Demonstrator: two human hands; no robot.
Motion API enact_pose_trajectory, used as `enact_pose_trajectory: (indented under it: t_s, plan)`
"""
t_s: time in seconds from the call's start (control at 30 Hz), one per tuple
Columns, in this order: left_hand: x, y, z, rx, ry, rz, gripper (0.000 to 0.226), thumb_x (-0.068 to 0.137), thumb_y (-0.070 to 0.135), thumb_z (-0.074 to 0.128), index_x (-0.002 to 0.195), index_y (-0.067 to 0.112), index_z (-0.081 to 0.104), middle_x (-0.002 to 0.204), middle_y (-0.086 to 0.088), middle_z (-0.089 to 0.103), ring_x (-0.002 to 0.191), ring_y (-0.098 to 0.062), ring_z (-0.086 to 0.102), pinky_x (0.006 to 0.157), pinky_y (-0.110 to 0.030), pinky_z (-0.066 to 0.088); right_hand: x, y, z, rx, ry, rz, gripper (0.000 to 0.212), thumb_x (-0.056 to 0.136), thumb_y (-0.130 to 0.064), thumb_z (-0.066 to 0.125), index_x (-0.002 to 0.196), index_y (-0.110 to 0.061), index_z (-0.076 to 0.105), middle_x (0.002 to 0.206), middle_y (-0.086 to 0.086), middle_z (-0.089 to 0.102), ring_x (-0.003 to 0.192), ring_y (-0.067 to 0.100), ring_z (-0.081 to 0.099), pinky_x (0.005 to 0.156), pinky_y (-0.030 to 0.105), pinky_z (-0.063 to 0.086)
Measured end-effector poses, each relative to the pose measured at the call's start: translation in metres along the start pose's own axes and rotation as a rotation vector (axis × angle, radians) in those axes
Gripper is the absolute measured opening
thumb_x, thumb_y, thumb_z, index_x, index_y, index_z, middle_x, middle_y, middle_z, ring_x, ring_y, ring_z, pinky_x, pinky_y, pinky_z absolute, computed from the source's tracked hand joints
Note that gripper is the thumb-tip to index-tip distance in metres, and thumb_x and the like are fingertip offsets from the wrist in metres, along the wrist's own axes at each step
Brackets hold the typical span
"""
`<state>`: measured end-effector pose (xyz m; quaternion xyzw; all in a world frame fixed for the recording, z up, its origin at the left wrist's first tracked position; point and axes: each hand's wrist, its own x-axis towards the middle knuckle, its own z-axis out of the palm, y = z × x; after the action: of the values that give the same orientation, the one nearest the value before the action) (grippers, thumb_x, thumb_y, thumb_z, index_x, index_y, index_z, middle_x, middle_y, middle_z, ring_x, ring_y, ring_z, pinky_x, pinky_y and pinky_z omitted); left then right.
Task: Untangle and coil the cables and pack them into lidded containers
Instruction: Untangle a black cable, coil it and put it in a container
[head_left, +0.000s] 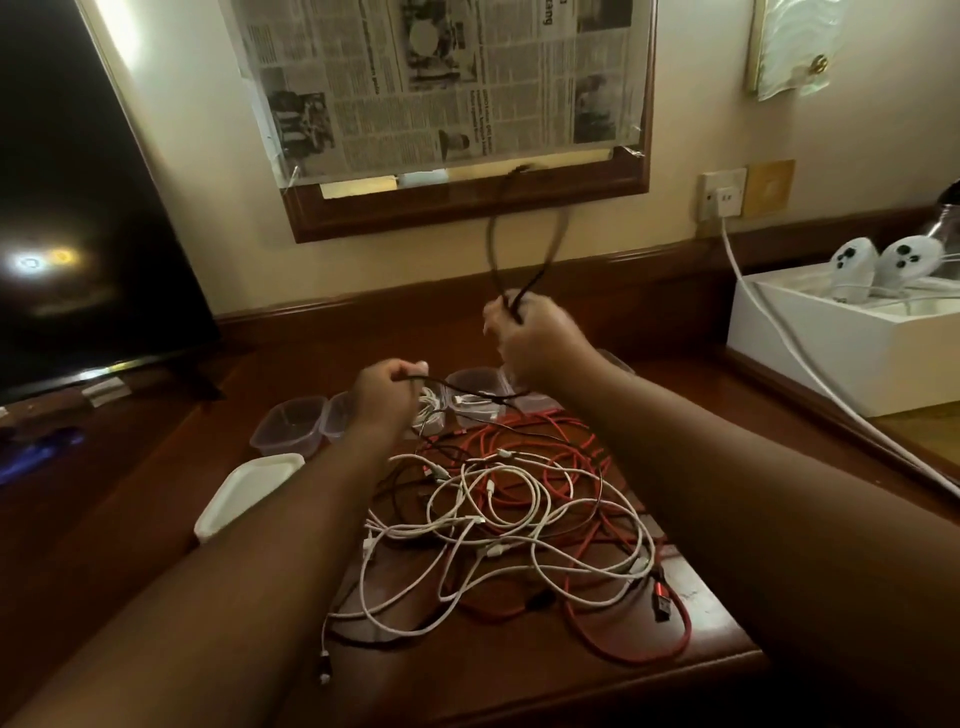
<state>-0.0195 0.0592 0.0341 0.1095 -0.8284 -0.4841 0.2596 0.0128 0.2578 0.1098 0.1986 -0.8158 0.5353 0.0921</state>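
- Head view, progress: the job looks early to midway. One black cable (524, 249) is lifted free of the heap and is being looped; a container (475, 397) at mid-frame already seems to hold a white coil, though blur leaves that unsure.
- Head view, what is left: a big tangle of white cables (498, 525) and red cables (545, 467) lies on the tabletop (701, 639) in the lower centre, well knotted together. An empty clear container (288, 428) sits left of centre, and a white lid (249, 491) lies just below it, off its tub.
- Head view, grips: the right hand (537, 340), raised at centre, has its fingers curled round the gathered strands of the black cable. The left hand (387, 397), lower and to the left, pinches the same cable's trailing run.
- Head view, direction: the black loop stands upright above the right hand, its long axis running up the frame toward the framed newspaper (441, 83). The trailing run lies roughly level between the two hands, sagging slightly over the containers.
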Motion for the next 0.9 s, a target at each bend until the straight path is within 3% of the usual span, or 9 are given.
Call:
enact_pose_trajectory:
  t_s: [0.1,0.23,0.3,0.4,0.5,0.57,0.73,0.8,0.9]
  plan:
    - [0.014,0.026,-0.020,-0.001,0.104,0.042,0.022,0.091,0.036,0.067,0.076,0.020,0.066,0.081,-0.009,0.069,0.072,-0.022,0.059,0.068,-0.034,0.050,-0.004,0.017,0.000,-0.556,-0.266,-0.031,0.015,0.101,-0.038,0.048,0.103,-0.024,0.054,0.099,0.002,0.063,0.078,0.012,0.057,0.068,0.026,0.049]
    - [0.023,0.050,-0.041,0.144,0.135,0.086,0.023,0.088,0.042,0.069,0.084,0.020,0.070,0.078,-0.001,0.065,0.074,-0.021,0.058,0.071,-0.031,0.048,-0.020,0.025,0.007,-0.775,-0.533,-0.075,0.060,0.086,-0.060,0.062,0.128,-0.016,0.054,0.116,0.000,0.061,0.098,0.016,0.057,0.074,0.023,0.045]
    - [0.021,0.059,-0.047,0.232,0.123,0.093,0.025,0.085,0.047,0.069,0.075,0.024,0.067,0.072,0.004,0.063,0.073,-0.022,0.059,0.074,-0.033,0.049,-0.024,0.028,0.013,-0.801,-0.517,-0.113,0.052,0.090,-0.052,0.062,0.126,-0.014,0.056,0.103,-0.001,0.062,0.089,0.013,0.058,0.072,0.024,0.047]
    - [0.010,0.079,-0.046,0.126,0.062,0.089,0.015,0.086,0.027,0.072,0.074,0.028,0.064,0.073,0.006,0.061,0.065,-0.012,0.053,0.057,-0.024,0.042,-0.021,0.031,0.020,-0.524,-0.344,-0.052,0.024,0.099,-0.033,0.053,0.111,-0.015,0.061,0.081,-0.006,0.056,0.071,0.008,0.054,0.060,0.022,0.043]
    - [-0.008,0.104,-0.045,-0.105,-0.016,0.123,0.023,0.088,0.008,0.065,0.092,0.031,0.066,0.083,0.008,0.060,0.076,-0.009,0.054,0.063,-0.021,0.043,-0.018,0.026,0.025,-0.128,-0.176,0.052,0.013,0.101,-0.024,0.048,0.098,-0.017,0.058,0.076,-0.003,0.055,0.064,0.009,0.050,0.054,0.022,0.038]
    - [-0.023,0.121,-0.045,-0.207,-0.070,0.174,0.028,0.089,0.004,0.060,0.103,0.028,0.066,0.084,0.007,0.055,0.076,-0.008,0.050,0.067,-0.020,0.041,-0.018,0.019,0.029,0.031,-0.153,0.073,0.008,0.100,-0.021,0.050,0.104,-0.018,0.056,0.085,0.000,0.058,0.066,0.009,0.051,0.054,0.021,0.040]
    - [-0.053,0.154,-0.041,-0.491,-0.251,0.263,0.023,0.095,0.005,0.048,0.106,0.018,0.065,0.071,0.004,0.049,0.060,-0.006,0.043,0.058,-0.021,0.034,-0.023,0.002,0.039,0.244,-0.214,0.053,0.042,0.091,-0.026,0.068,0.129,-0.019,0.050,0.108,0.007,0.063,0.079,0.014,0.062,0.058,0.024,0.048]
    - [-0.062,0.163,-0.041,-0.544,-0.307,0.299,0.023,0.100,0.009,0.045,0.105,0.015,0.066,0.070,0.002,0.048,0.059,-0.008,0.042,0.057,-0.024,0.033,-0.023,-0.004,0.041,0.258,-0.222,0.017,0.039,0.089,-0.025,0.071,0.124,-0.018,0.055,0.102,0.004,0.067,0.080,0.007,0.065,0.063,0.024,0.048]
    - [-0.071,0.172,-0.042,-0.553,-0.341,0.372,0.025,0.102,0.010,0.043,0.105,0.014,0.067,0.075,0.001,0.055,0.066,-0.010,0.048,0.064,-0.024,0.041,-0.024,-0.013,0.041,0.297,-0.191,0.046,0.014,0.094,-0.022,0.064,0.107,-0.018,0.062,0.085,-0.001,0.065,0.056,-0.001,0.055,0.052,0.016,0.041]
